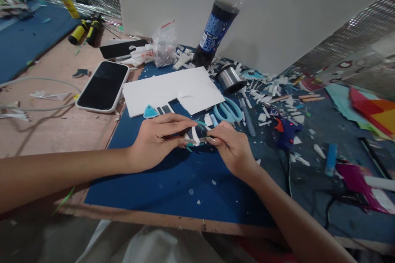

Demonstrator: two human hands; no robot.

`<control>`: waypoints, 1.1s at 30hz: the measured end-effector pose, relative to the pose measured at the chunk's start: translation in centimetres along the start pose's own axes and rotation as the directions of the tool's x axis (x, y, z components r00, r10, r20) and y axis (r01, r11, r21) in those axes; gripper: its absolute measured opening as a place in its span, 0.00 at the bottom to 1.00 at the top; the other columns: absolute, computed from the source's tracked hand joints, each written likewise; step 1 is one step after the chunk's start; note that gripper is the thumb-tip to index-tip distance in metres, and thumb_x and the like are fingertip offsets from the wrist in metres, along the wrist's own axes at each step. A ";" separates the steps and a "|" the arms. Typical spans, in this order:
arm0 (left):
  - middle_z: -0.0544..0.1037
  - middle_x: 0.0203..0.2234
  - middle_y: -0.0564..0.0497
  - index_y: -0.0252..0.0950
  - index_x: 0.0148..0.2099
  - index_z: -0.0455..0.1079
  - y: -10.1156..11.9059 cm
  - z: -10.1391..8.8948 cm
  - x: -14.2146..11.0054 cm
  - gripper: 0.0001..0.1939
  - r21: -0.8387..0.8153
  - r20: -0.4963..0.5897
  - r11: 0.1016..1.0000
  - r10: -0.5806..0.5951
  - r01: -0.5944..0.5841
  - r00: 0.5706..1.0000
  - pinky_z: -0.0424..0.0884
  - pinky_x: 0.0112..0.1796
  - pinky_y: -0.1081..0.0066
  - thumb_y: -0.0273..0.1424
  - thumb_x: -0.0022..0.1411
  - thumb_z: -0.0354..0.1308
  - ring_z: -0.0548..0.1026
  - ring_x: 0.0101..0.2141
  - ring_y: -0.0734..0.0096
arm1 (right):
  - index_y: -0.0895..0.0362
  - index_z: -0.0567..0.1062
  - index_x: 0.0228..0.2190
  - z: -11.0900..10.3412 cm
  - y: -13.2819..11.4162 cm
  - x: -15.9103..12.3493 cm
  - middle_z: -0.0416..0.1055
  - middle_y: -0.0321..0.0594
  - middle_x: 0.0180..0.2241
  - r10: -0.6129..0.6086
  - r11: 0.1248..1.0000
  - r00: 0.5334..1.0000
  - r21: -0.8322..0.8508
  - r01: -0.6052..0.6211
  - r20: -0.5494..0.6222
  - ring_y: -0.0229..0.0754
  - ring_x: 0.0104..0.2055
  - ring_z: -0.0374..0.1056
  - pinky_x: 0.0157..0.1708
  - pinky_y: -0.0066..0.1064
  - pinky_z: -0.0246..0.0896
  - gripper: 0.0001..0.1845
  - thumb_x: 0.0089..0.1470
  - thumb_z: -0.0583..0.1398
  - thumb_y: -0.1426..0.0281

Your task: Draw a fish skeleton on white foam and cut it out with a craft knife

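Between my two hands, above the blue mat (173,197), is a small craft piece (194,135) in white, dark grey and teal. My left hand (154,141) pinches its left side with thumb and fingers. On the opposite side, the thumb and fingers of my right hand (233,148) close on its edge. Fingers cover much of the piece, so its full shape is hidden. Just beyond my hands lie a blue triangular piece (150,111), a white board (166,90) and light-blue-handled scissors (228,111).
A smartphone (103,86) lies left. Behind stand a bottle of dark drink (214,28) and a wire spool (231,79). White scraps (265,90) litter the right side, near a blue glue gun (287,133) with a cord and coloured paper (370,111). Yellow-black-handled tools (84,32) rest far left.
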State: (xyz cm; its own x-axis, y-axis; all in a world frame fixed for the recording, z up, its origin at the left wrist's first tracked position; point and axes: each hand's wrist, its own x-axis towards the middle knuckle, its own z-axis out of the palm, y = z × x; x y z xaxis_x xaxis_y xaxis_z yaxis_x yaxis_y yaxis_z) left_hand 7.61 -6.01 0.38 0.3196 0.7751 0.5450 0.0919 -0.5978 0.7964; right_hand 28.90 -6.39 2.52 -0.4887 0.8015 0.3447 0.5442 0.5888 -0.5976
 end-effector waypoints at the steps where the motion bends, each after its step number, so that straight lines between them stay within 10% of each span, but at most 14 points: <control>1: 0.76 0.41 0.48 0.39 0.48 0.72 0.0 0.0 0.0 0.17 0.021 -0.003 1.000 0.012 -0.012 1.000 0.79 0.31 0.79 0.21 0.57 0.59 0.77 0.31 0.76 | 0.57 0.68 0.25 0.0 0.0 0.0 0.59 0.35 0.19 0.004 1.000 1.000 0.002 -0.004 0.000 0.37 0.24 0.52 0.27 0.30 0.51 0.18 0.61 0.49 0.62; 33: 0.75 0.38 0.47 0.41 0.51 0.70 -0.3 0.1 -0.2 0.17 0.082 0.031 0.984 0.157 -0.159 0.987 0.75 0.31 0.75 0.24 0.59 0.58 0.74 0.33 0.74 | 0.57 0.68 0.27 1.1 -0.5 0.0 0.62 0.36 0.20 -0.087 0.996 0.992 -0.020 0.086 -0.092 0.37 0.25 0.54 0.30 0.32 0.53 0.19 0.61 0.48 0.59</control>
State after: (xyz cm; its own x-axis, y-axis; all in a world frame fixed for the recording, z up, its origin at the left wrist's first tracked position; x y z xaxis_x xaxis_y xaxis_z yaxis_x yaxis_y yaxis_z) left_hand 7.65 -6.04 0.01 0.3587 0.6650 0.6550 0.1170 -0.7283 0.6753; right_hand 27.87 -6.79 2.02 -0.4694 0.7532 0.4607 0.5136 0.6574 -0.5515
